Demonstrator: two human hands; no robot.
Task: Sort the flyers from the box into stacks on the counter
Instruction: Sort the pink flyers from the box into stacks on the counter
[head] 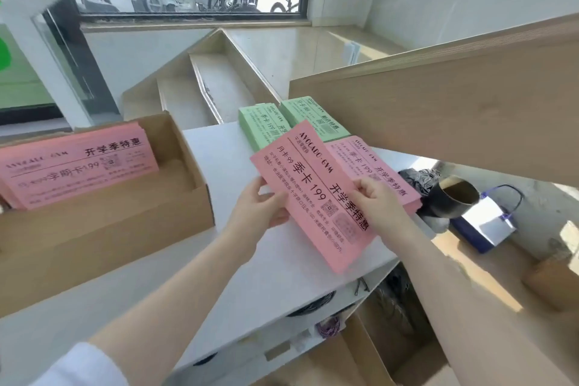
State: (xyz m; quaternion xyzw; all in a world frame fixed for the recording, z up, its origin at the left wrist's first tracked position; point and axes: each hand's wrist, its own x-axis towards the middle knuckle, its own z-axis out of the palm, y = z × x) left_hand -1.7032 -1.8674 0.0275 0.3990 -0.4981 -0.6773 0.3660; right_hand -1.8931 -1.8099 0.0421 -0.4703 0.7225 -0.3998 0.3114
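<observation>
Pinching a pink flyer (316,197) between left hand (261,205) and right hand (374,200), I square it above the matching pink stack (380,166), apart from the green stacks (293,121).

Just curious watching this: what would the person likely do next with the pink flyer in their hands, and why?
Probably lay the pink flyer, held by left hand and right hand, onto the pink stack just beyond it; the colours match, unlike the green stacks.

pink flyer (316,197) (tilted) above counter (219,150)
</observation>
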